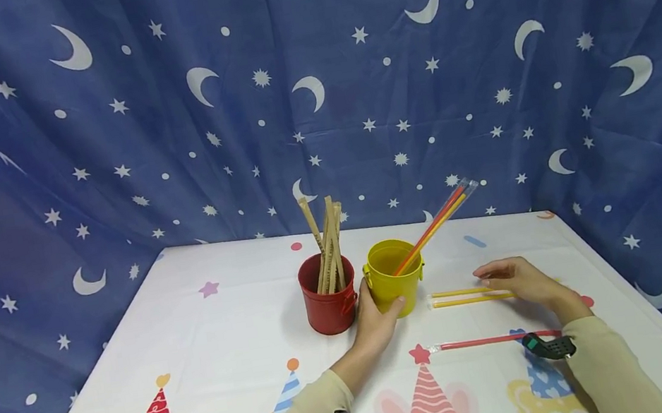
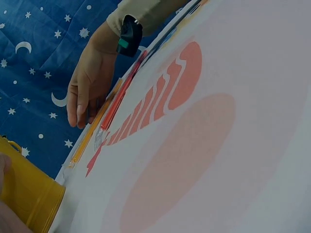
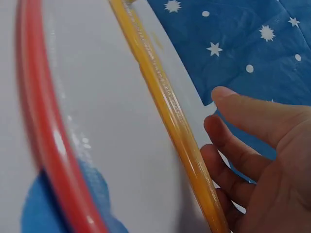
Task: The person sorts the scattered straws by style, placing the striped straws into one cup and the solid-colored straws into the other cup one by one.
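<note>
In the head view my left hand (image 1: 375, 318) grips a small yellow bucket (image 1: 396, 289) low on its left side, thumb across the front. A red and a yellow straw (image 1: 436, 225), both in clear wrappers, lean out of it to the right. My right hand (image 1: 521, 278) is over the right part of two wrapped yellow straws (image 1: 463, 301) lying on the table. From the right wrist, its thumb and fingers (image 3: 243, 114) look apart with nothing between them, beside a yellow straw (image 3: 170, 109). A wrapped red straw (image 1: 486, 341) lies nearer to me.
Left of the yellow bucket stands a red bucket (image 1: 329, 314) with several paper-wrapped sticks (image 1: 329, 249) in it. The table (image 1: 245, 319) has a white cloth printed with party animals. Behind it hangs a blue curtain (image 1: 269, 137) with moons and stars.
</note>
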The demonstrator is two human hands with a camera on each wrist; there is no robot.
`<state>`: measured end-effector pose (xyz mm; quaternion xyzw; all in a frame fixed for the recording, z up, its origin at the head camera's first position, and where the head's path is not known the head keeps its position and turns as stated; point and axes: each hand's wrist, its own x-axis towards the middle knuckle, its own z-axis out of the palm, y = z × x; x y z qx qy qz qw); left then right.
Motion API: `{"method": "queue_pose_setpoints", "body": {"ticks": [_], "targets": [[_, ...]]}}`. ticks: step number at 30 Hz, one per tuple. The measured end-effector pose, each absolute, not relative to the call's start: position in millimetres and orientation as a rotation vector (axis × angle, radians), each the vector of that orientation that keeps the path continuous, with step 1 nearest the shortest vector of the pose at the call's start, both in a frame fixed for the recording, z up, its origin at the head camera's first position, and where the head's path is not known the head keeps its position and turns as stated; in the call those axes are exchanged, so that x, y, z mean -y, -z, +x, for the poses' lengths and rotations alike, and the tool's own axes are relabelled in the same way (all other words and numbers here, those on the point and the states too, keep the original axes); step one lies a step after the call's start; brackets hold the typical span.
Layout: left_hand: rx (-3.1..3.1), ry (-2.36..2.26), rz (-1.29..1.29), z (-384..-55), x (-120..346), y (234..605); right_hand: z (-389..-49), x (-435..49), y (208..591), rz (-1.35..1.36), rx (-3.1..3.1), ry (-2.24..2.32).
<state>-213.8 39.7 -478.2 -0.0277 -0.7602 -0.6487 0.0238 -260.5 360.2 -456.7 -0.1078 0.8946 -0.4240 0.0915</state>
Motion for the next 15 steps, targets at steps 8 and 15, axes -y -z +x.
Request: {"method": "queue_pose_setpoints", "body": {"ticks": [8, 15], "targets": [[2.350, 1.995, -0.100, -215, -39, 478, -262, -353, 462, -0.475, -2.674, 1.216], [2.350, 1.998, -0.099, -215, -39, 478, -261, -347, 467, -0.455, -2.730, 1.150]]}}
